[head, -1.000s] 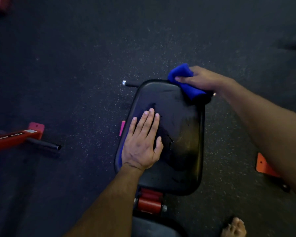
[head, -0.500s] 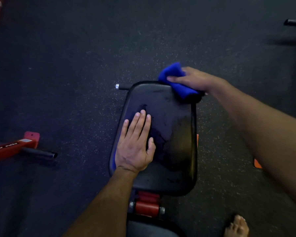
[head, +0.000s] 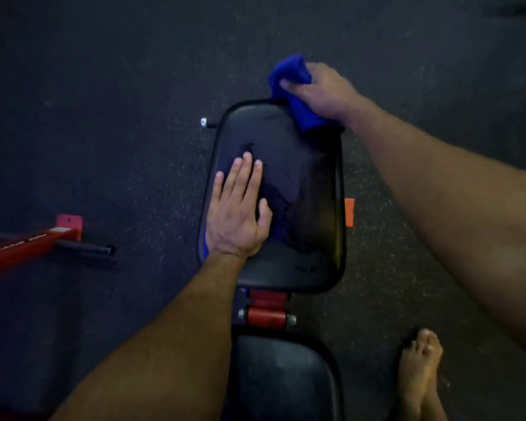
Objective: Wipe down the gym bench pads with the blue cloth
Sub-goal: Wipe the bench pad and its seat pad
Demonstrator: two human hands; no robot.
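Mid-wipe, by the look of it. Far pad [head: 289, 177] under work: dark smears and a wet-looking sheen across its middle suggest a pass already made there, though dim light makes that uncertain. Near pad [head: 283, 375], at 6 o'clock from the far one past the red hinge [head: 266, 317], looks dull and dry; probably untouched, judged from surface alone. Sides and undersides of both not visible, so nothing to say of them. Roughly the first half in hand, the second pad left.

Cloth [head: 295, 89] bunched at the far pad's 1 o'clock corner, draped over the edge, part on the pad and part sticking up beyond it. Right hand [head: 325, 92] on top of it, fingers curled round the bundle and clamped on it, thumb side toward 9 o'clock. Left hand [head: 240, 208] flat on the pad's 9 o'clock side, fingers straight and close together, pointing to 12 o'clock, holding nothing; likely bracing the bench. A sliver of blue at its heel by the pad edge, too small to identify.

Cloth at about 1 o'clock from the left hand, well apart from it. Bare foot [head: 419, 369] on the floor at 5 o'clock.
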